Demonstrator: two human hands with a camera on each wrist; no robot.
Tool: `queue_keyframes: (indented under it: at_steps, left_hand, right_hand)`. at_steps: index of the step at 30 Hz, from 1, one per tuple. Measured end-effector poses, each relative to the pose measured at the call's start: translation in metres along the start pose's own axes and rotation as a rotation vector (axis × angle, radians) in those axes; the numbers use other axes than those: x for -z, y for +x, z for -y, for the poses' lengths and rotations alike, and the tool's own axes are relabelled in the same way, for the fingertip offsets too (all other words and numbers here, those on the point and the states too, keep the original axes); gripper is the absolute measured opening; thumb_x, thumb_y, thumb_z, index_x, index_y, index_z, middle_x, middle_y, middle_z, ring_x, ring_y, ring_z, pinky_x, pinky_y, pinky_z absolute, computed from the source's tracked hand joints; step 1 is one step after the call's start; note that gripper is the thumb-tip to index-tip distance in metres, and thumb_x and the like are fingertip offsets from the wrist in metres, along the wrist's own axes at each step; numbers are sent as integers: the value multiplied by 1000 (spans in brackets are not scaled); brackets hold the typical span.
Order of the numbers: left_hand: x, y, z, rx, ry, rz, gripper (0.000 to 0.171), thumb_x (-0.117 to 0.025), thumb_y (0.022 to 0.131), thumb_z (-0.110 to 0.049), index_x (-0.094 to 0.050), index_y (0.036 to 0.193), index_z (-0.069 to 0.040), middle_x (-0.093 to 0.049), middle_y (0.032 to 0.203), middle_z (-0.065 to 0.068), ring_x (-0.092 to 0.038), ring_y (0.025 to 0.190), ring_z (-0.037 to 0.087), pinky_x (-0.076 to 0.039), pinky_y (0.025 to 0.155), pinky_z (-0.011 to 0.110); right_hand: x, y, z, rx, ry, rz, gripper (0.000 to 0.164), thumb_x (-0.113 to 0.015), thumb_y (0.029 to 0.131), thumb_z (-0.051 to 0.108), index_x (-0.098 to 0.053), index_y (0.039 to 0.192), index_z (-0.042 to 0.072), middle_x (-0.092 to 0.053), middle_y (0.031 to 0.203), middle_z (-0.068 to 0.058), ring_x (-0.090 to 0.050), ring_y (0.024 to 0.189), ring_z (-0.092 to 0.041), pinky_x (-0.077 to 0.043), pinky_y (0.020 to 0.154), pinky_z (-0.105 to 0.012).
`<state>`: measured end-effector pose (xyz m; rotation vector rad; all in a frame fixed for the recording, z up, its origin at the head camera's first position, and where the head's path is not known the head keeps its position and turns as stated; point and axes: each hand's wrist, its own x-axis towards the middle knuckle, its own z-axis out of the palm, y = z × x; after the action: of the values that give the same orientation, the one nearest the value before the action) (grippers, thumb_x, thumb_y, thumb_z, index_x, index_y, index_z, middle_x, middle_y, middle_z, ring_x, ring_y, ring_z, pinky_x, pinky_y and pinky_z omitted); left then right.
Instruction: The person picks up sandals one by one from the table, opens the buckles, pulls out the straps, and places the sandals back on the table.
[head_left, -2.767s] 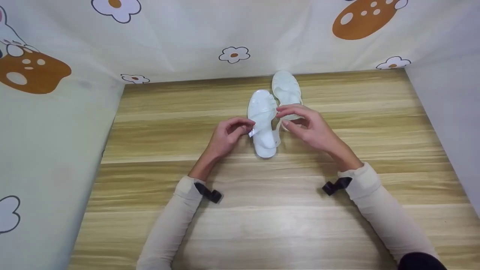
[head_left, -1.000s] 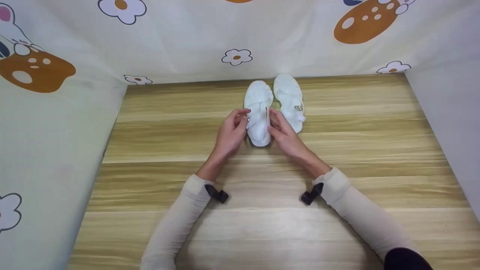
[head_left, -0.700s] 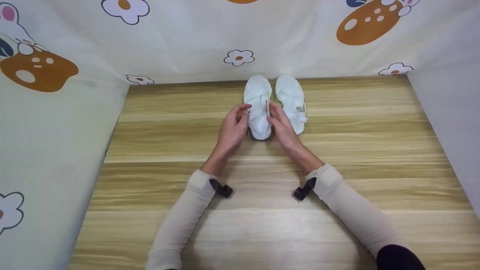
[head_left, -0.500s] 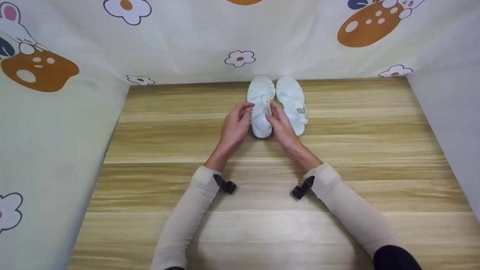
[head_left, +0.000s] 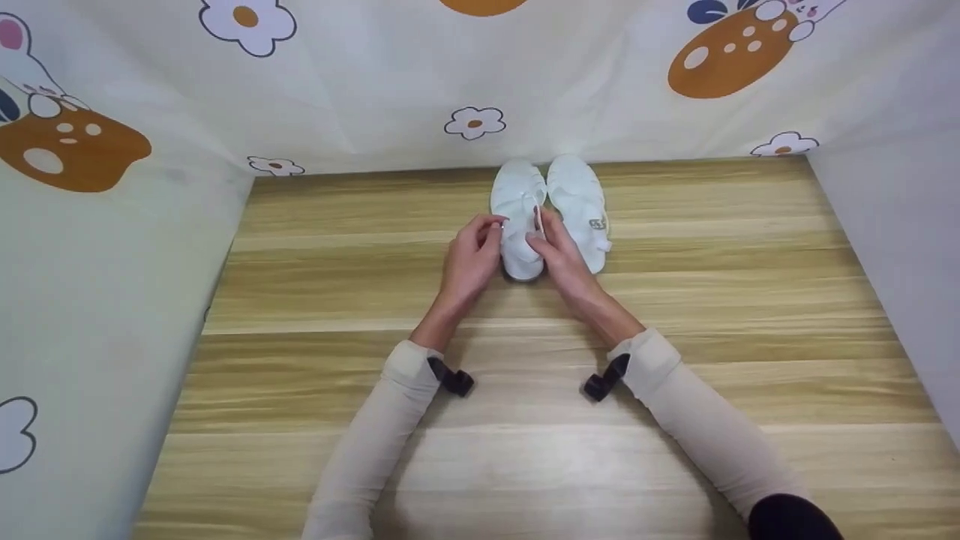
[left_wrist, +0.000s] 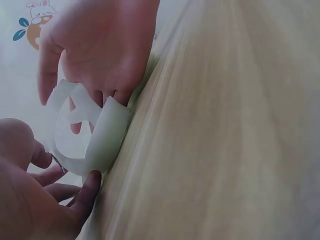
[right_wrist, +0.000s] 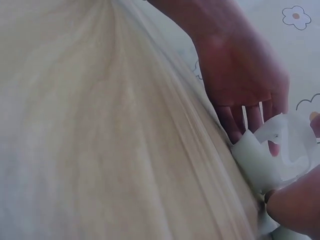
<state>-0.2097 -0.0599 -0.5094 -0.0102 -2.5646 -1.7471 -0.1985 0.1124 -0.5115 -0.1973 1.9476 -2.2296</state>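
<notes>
Two white sandals stand side by side, toes toward the patterned wall. My left hand (head_left: 471, 259) grips the outer side of the left sandal (head_left: 516, 178), thumb and index finger close together at its strap. On that sandal's inner side, my right hand (head_left: 568, 262) holds an upright strap between thumb and fingers. The right sandal (head_left: 574, 180) lies just beside, partly behind the right hand, with a small buckle on its outer strap. In the left wrist view the sandal's pale heel (left_wrist: 107, 135) shows between both hands; its straps are partly hidden by fingers.
A wood-grain surface (head_left: 525, 450) spreads below the arms. Behind the toes rises a pale wall covering (head_left: 375, 97) printed with flowers and rabbits. Another plain wall (head_left: 885, 247) borders the right side. A small black camera mount sits on each wrist.
The left sandal has shifted toward the wall, level with the right one. My right hand, hovering between the sandals at first, has come to its strap. Little differs over the last half second.
</notes>
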Motion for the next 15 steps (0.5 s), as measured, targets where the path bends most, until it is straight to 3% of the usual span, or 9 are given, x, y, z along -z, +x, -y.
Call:
queue_keyframes:
  at_steps: [6, 11, 15]
  left_hand:
    - [0, 0, -3, 17, -50, 6, 30, -56, 112, -28, -76, 125, -10, -79, 121, 6, -69, 106, 14, -55, 93, 34]
    - [0, -1, -6, 33, -61, 1, 31, -57, 112, -31, -76, 122, -11, -79, 122, 6, -70, 113, 16, -56, 100, 36]
    - [0, -1, -5, 46, -81, -9, 31, -57, 111, -33, -76, 123, -12, -78, 122, 5, -70, 115, 17, -55, 104, 38]
  right_hand:
    - [4, -3, 3, 13, -8, 45, 70, -55, 111, 13, -19, 169, -4, -14, 182, -19, -9, 171, -27, -13, 139, -42]
    - [5, -5, 7, -20, -56, 74, 87, -62, 109, 19, -6, 171, -3, -6, 182, -18, -3, 171, -27, -9, 139, -39]
    - [4, -4, 8, -27, -74, 80, 88, -63, 108, 18, -6, 171, -3, -7, 182, -20, -5, 171, -28, -10, 139, -39]
